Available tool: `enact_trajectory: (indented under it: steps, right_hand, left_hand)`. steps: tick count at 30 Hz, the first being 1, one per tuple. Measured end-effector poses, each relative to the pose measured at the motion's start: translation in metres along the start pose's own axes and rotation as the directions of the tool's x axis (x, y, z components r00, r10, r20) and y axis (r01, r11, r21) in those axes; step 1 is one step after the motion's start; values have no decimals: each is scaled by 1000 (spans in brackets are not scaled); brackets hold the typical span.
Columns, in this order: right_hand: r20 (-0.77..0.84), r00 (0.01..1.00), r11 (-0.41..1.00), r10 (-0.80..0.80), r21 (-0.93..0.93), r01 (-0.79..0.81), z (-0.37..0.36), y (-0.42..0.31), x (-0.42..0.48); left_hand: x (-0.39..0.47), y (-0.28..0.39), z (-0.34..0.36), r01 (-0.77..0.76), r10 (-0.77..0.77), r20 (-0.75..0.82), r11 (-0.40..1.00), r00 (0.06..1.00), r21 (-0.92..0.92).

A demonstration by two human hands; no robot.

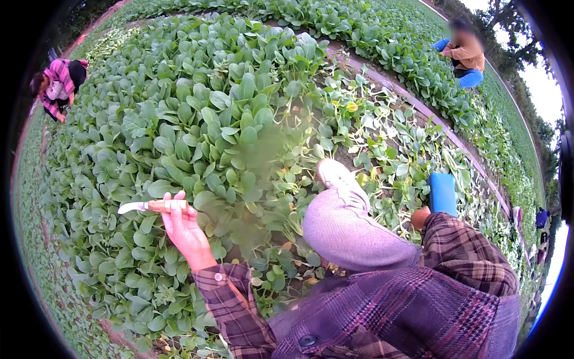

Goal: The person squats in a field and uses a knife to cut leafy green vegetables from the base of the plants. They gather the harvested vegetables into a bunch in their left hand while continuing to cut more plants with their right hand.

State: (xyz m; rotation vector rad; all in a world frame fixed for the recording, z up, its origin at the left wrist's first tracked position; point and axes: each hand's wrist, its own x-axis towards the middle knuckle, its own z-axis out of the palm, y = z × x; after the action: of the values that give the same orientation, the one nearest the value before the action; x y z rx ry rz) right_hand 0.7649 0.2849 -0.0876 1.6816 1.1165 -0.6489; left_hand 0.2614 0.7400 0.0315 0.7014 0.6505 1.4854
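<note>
My left hand (184, 224) is raised above the leafy greens (179, 148), palm partly turned up, gripping a small knife (154, 206) by its brown handle. The knife's short pale curved blade points left, touching no stem. My right hand (420, 218) is low at the right, beside a blue block-shaped object (442, 194). The plaid sleeve hides part of that hand, so its grip cannot be made out. Cut or flattened greens (381, 148) lie on the soil around the blue object and in front of my bent leg (345, 229).
Dense standing plants fill the left side. A narrow bare furrow (403, 92) curves along the right of this bed. One person (63, 85) bends over the plants at far left; another (466, 54) crouches at upper right. Trees (511, 27) line the field's far edge.
</note>
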Motion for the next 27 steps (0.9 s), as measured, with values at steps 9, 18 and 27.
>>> enact_trajectory:
  steps: [9,18,27]
  right_hand:
    - [24,989,982,143,125,-145,25,52,112]
    - [104,990,957,96,264,-121,63,118,103]
    - [110,994,958,-9,286,-23,36,87,97]
  left_hand:
    - [-12,-70,20,157,-160,-16,936,987,316]
    - [-28,-111,72,246,-281,-18,802,959,545]
    - [-81,-92,40,413,-371,-196,708,908,573]
